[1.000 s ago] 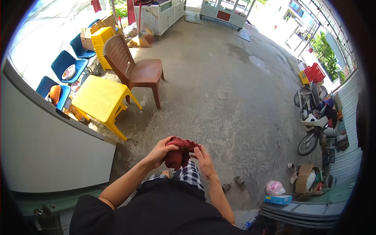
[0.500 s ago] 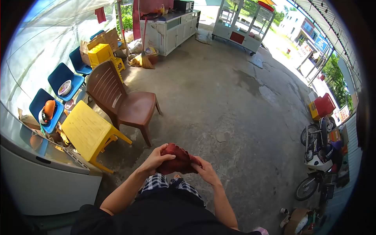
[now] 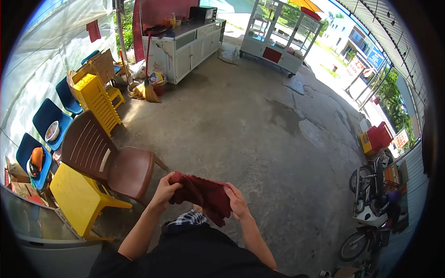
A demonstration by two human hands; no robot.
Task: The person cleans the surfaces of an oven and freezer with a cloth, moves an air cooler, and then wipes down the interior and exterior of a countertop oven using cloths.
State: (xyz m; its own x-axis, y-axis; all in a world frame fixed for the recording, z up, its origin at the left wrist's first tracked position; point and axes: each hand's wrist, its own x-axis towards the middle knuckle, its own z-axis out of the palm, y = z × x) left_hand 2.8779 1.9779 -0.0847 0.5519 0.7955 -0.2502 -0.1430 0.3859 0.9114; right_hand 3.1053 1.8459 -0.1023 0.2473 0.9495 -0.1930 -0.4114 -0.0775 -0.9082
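Concrete floor (image 3: pixel 222 125); hands (image 3: pixel 238 204) pinching maroon cloth (image 3: pixel 206 192) at both ends, long axis crosswise, dipping rightward.

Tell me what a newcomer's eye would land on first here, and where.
Probably the dark red cloth, held between the left hand and the right hand, low in the middle. Next, perhaps the bright yellow table at lower left, beside the brown chair. Then the glass-sided cart near the top.

brown plastic chair (image 3: pixel 131 170) beside a yellow table (image 3: pixel 76 192), straw broom (image 3: pixel 150 92) near a white cabinet (image 3: pixel 184 58), motorbike (image 3: pixel 368 217) at right
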